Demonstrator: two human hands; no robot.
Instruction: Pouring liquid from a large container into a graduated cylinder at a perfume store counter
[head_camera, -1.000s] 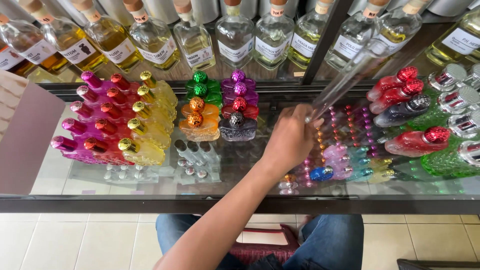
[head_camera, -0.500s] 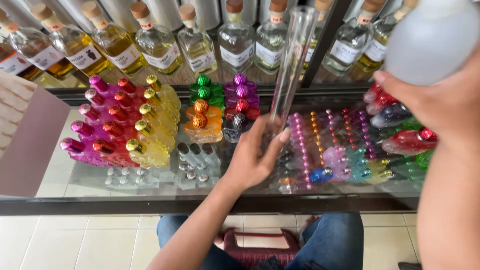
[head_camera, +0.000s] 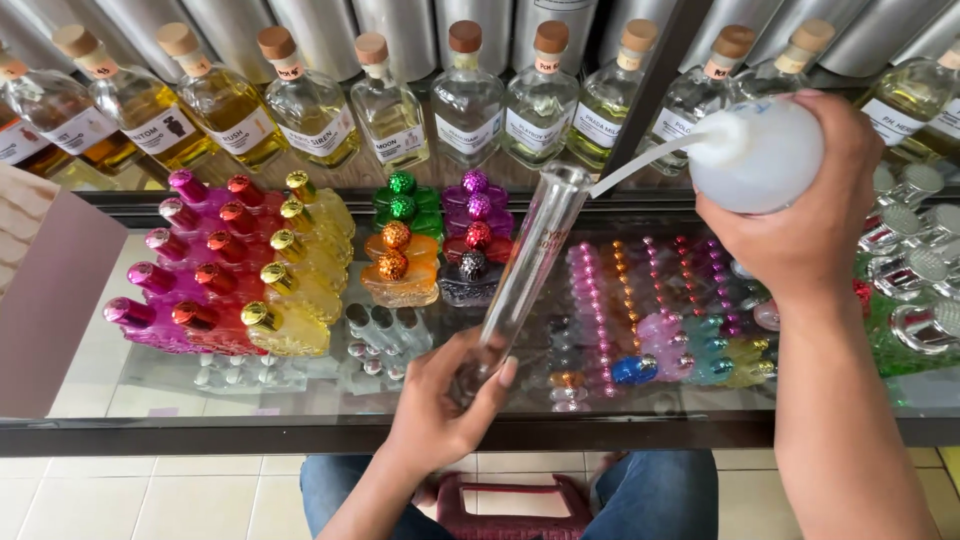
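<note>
My left hand (head_camera: 440, 405) grips the base of a tall clear glass measuring cylinder (head_camera: 530, 262), held tilted above the glass counter (head_camera: 150, 375). My right hand (head_camera: 800, 215) squeezes a white plastic squeeze bottle (head_camera: 755, 155) at the upper right. Its thin white nozzle (head_camera: 640, 168) points left and reaches the open mouth of the cylinder. Whether liquid is flowing cannot be made out.
A row of corked glass bottles with yellowish liquid (head_camera: 390, 105) lines the back shelf. Under the glass lie pink, red and yellow small bottles (head_camera: 235, 270), round-capped coloured bottles (head_camera: 430, 235), tiny pastel vials (head_camera: 670, 310) and silver-capped bottles (head_camera: 915, 260). A brown box (head_camera: 50, 290) stands at left.
My left hand has brought the cylinder leftward and more upright. My right hand has come in from the right with the squeeze bottle and set its nozzle at the cylinder's mouth.
</note>
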